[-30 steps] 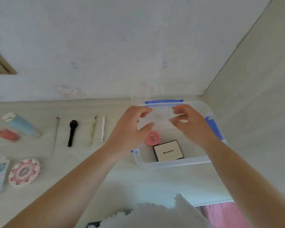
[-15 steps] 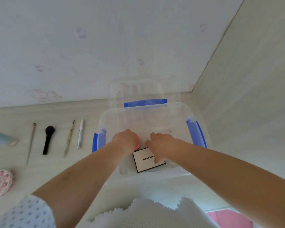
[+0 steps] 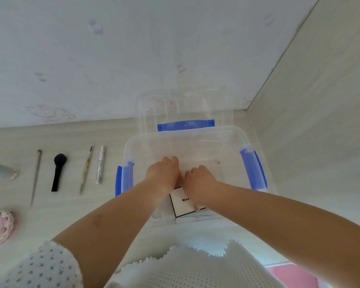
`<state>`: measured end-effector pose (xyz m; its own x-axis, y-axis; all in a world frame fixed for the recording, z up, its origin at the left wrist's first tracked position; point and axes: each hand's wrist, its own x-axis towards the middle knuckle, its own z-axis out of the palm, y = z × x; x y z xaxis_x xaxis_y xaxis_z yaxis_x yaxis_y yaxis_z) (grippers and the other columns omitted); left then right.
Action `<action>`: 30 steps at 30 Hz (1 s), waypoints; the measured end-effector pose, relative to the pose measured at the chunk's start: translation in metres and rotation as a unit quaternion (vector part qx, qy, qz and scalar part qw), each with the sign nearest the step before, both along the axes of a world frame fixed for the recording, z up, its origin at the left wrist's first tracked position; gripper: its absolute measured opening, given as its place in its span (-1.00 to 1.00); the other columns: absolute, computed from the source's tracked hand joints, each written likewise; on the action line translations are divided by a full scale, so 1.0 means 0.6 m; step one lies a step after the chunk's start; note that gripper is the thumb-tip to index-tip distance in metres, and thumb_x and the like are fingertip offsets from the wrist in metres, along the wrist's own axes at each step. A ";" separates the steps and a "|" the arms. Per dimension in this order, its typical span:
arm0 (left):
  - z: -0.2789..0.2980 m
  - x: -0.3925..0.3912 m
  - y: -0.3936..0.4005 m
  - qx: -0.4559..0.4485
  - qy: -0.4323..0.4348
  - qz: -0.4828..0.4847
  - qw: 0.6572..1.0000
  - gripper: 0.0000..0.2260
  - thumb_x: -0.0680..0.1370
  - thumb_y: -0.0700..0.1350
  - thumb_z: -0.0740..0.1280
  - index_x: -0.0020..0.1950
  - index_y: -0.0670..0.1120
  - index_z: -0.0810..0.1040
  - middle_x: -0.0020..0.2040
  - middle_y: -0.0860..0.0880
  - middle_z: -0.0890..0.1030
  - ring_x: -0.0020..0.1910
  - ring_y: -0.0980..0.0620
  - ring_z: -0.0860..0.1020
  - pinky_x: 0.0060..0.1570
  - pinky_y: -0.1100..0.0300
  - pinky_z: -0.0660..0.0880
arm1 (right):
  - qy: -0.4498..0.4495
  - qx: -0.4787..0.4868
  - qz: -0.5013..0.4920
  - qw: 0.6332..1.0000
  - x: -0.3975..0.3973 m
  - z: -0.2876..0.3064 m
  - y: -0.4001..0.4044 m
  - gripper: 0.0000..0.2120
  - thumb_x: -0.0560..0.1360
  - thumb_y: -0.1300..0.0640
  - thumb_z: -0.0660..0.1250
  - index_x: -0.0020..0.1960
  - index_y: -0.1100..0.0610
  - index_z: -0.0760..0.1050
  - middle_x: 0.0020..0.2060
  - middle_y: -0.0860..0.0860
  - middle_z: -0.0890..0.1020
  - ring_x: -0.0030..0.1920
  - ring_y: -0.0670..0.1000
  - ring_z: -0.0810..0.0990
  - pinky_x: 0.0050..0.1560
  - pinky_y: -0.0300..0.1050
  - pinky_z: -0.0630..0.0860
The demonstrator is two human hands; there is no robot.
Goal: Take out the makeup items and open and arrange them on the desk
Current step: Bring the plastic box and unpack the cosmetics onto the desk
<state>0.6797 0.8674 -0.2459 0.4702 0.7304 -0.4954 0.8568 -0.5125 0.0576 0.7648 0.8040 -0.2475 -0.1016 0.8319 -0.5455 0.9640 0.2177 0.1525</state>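
Head view: our left hand (image 3: 162, 173) and right hand (image 3: 197, 179) reach into the clear bin (image 3: 227, 134), fingers curled. Our wrists half hide the white box (image 3: 182, 204), tilted slightly; we cannot tell what either grip holds.

both hands' fingertips are hidden inside the clear box (image 3: 187, 138), the right hand (image 3: 197, 181) covering the white case's (image 3: 182, 206) label.

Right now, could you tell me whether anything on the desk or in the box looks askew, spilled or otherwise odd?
Nothing stands out. The thin stick, black brush, pencil and silver tube lie in a tidy row left of the clear box, nothing is spilled, and both the left hand and right hand are inside it above the white case.
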 end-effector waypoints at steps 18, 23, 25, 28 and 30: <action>0.167 -0.109 0.027 -0.190 -0.468 0.219 0.835 -0.84 0.45 -0.21 0.42 -0.01 -0.06 0.54 -0.02 -0.02 0.63 -0.09 0.01 0.63 -0.14 0.12 0.64 | 0.132 0.106 -0.174 0.970 0.050 0.161 -0.046 -0.81 0.56 0.03 0.20 0.13 0.07 0.41 -0.01 0.03 0.56 0.00 0.09 0.54 -0.24 -0.12 0.30; 0.195 -0.203 0.028 -0.253 -0.602 0.310 0.691 -0.83 0.50 -0.22 0.37 0.09 -0.15 0.54 0.04 -0.09 0.65 -0.01 0.02 0.64 -0.15 0.25 0.61 | 0.264 0.171 -0.298 0.901 -0.003 0.240 -0.075 -0.85 0.53 -0.05 0.26 0.07 -0.05 0.44 -0.13 -0.14 0.56 -0.08 -0.06 0.50 -0.28 -0.47 0.20; 0.196 -0.244 0.031 -0.256 -0.628 0.339 0.652 -0.86 0.52 -0.22 0.34 0.08 -0.13 0.54 -0.01 -0.06 0.66 -0.08 0.09 0.66 -0.14 0.25 0.61 | 0.359 0.192 -0.342 0.847 -0.031 0.254 -0.071 -0.86 0.49 -0.02 0.33 0.02 -0.03 0.48 -0.11 -0.18 0.61 -0.05 -0.08 0.57 -0.09 -0.46 0.36; 0.195 -0.313 0.035 -0.256 -0.655 0.371 0.607 -0.89 0.54 -0.25 0.30 0.04 -0.13 0.54 -0.12 -0.01 0.67 -0.20 0.14 0.66 -0.20 0.26 0.61 | 0.492 0.203 -0.382 0.755 -0.087 0.266 -0.047 -0.89 0.45 0.01 0.39 -0.05 -0.03 0.51 -0.09 -0.14 0.67 -0.04 -0.09 0.64 0.04 -0.12 0.55; 0.190 -0.366 0.038 -0.248 -0.656 0.390 0.597 -0.90 0.54 -0.27 0.28 0.01 -0.12 0.54 -0.16 0.01 0.68 -0.22 0.15 0.66 -0.21 0.26 0.62 | 0.563 0.168 -0.404 0.701 -0.139 0.269 -0.026 -0.87 0.45 0.05 0.39 -0.02 0.02 0.51 -0.05 -0.04 0.68 -0.03 -0.02 0.66 -0.03 -0.08 0.60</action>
<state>0.4600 0.8901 -0.1319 0.3045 0.8968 -0.3209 -0.1249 0.3716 0.9199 0.6811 0.7882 -0.0858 0.2685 0.9283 -0.2572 0.3022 -0.3347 -0.8926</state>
